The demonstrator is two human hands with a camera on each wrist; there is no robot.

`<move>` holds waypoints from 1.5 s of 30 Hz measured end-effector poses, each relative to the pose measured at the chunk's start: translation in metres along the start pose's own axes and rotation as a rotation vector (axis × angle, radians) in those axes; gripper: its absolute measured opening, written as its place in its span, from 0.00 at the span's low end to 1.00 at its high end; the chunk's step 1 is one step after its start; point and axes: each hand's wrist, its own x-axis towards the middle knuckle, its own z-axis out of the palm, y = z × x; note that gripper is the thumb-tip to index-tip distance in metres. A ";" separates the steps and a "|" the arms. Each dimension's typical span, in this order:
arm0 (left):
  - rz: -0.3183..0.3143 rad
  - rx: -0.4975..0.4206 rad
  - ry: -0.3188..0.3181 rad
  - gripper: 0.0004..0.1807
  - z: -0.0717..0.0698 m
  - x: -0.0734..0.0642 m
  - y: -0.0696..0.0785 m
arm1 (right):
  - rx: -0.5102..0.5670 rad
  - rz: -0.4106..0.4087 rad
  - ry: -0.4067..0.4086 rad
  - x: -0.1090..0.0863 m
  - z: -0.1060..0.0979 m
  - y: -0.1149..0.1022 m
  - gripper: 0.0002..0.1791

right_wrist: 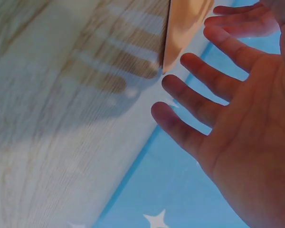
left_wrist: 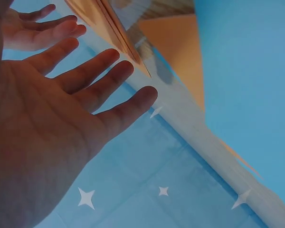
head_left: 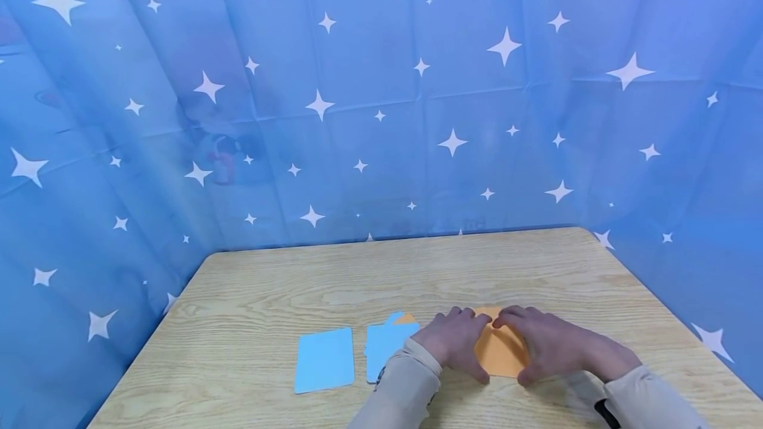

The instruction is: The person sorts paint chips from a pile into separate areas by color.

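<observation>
On the right part of the table lies an orange square sheet (head_left: 499,355), with a hand at each side of it. The left hand (head_left: 456,341) arches by its left edge, fingers spread and loosely bent. Opposite, the right hand (head_left: 548,343) curves around the right side. In the left wrist view, the orange piece (left_wrist: 97,23) shows several thin layered edges near the left fingertips (left_wrist: 147,95). The right wrist view shows the orange edge (right_wrist: 180,33) close to the right fingers (right_wrist: 194,92), which are extended. Whether any fingertip touches the paper cannot be told.
Left of the hands is a blue sheet (head_left: 384,346), overlapping another blue piece and an orange corner (head_left: 406,318). Farther left lies a separate blue square (head_left: 324,359). A blue star-patterned curtain (head_left: 381,118) hangs behind and around the wooden table (head_left: 250,323).
</observation>
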 end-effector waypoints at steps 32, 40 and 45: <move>-0.177 -0.255 0.082 0.57 -0.015 -0.120 -0.126 | 0.052 -0.011 0.071 0.068 -0.009 -0.083 0.45; -0.176 -0.250 0.026 0.61 0.000 -0.118 -0.122 | 0.104 -0.061 0.016 0.086 0.015 -0.098 0.49; -0.187 -0.210 0.023 0.60 0.005 -0.114 -0.119 | 0.102 -0.071 0.016 0.090 0.025 -0.104 0.52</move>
